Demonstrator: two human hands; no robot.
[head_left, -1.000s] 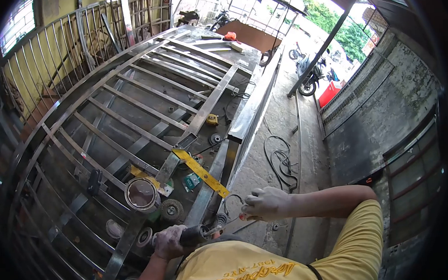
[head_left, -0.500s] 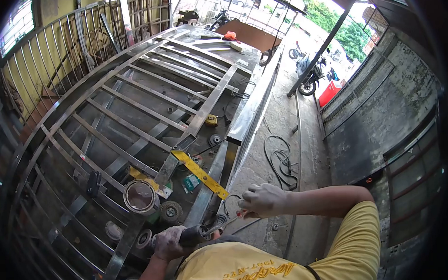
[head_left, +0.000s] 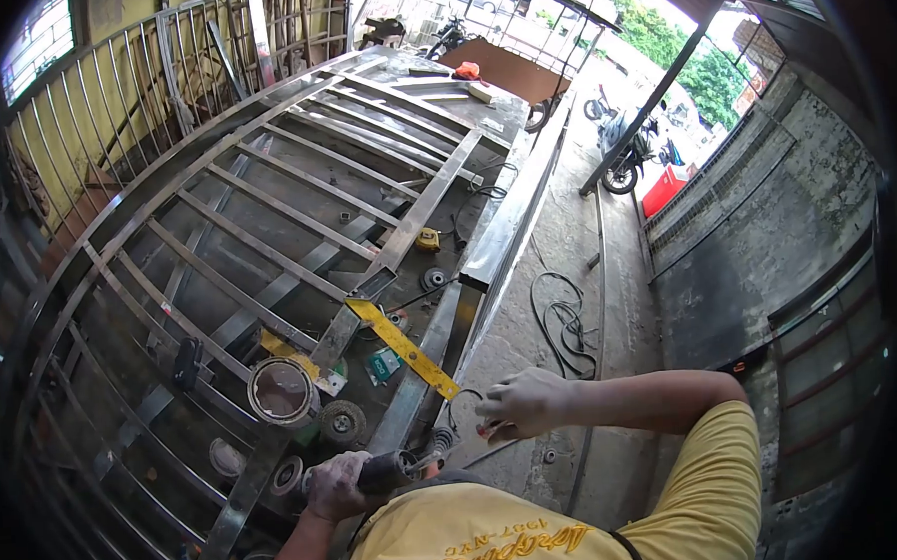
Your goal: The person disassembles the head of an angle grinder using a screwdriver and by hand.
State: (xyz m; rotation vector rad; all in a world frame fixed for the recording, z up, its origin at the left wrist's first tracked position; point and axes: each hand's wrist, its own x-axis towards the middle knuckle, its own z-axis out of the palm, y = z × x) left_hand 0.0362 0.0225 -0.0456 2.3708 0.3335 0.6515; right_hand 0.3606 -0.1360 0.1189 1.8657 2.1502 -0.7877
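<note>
My left hand [head_left: 335,487] is wrapped round a black cylindrical power tool [head_left: 387,471], which looks like an angle grinder's body, held close to my shirt at the bottom. Its end points right. My right hand [head_left: 526,402] is closed, right of the tool, pinching a thin screwdriver-like tool with a red part [head_left: 487,430] showing below the fingers. Its pale shaft slants toward the black body's end; where the tip rests I cannot make out. A dark, ribbed, coil-like piece [head_left: 442,438] sits just beyond that end.
A welded metal grille [head_left: 266,218] covers the worktable at left. On or near it are a paint can [head_left: 281,391], a wire wheel brush [head_left: 343,422], a yellow flat bar [head_left: 401,349] and a yellow tape measure [head_left: 427,240]. A black cable [head_left: 561,325] lies coiled on the floor.
My right hand has shifted very slightly, and the thin shaft's angle looks a little different. My left hand still holds the black tool in nearly the same place.
</note>
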